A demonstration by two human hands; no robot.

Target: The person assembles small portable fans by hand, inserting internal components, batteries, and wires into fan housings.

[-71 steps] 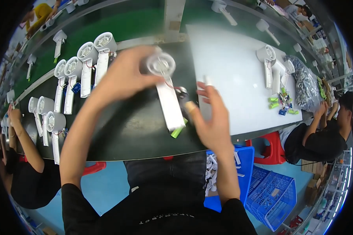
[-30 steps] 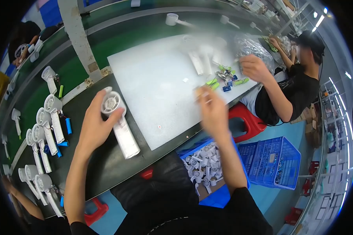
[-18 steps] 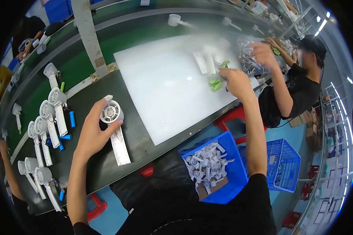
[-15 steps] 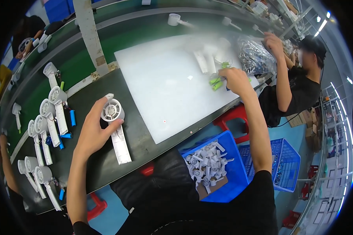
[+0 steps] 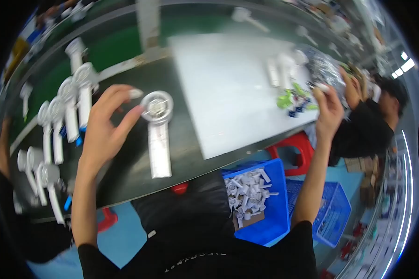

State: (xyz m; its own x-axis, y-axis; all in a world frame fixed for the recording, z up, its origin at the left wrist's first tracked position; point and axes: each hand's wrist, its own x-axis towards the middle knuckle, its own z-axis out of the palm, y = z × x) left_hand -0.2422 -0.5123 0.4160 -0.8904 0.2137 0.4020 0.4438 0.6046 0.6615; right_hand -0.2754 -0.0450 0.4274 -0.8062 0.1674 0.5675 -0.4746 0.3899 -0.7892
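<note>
A white handheld-fan housing (image 5: 159,151) lies on the dark tabletop with its round head away from me. My left hand (image 5: 108,121) is beside that head, fingers and thumb apart, thumb tip close to the ring; whether it touches is unclear. My right hand (image 5: 329,111) is raised at the right end of the white sheet (image 5: 223,88). Its fingers are drawn together, with white at a fingertip; what they hold, if anything, I cannot make out. Beside it lie green battery cells (image 5: 287,98) with dark blue bits and wires. White housing pieces (image 5: 284,69) lie just beyond them.
Several white fan housings (image 5: 70,111) with blue cells stand in rows at the left. A clear plastic bag (image 5: 323,67) lies at the right, near another person (image 5: 368,135). Below the table edge are a blue bin (image 5: 277,204) of white parts, a blue basket (image 5: 337,214) and a red stool (image 5: 298,151).
My right hand has lifted off the green cells and moved right. My left hand has loosened from around the fan head, its thumb drawn back. The whole view has shifted.
</note>
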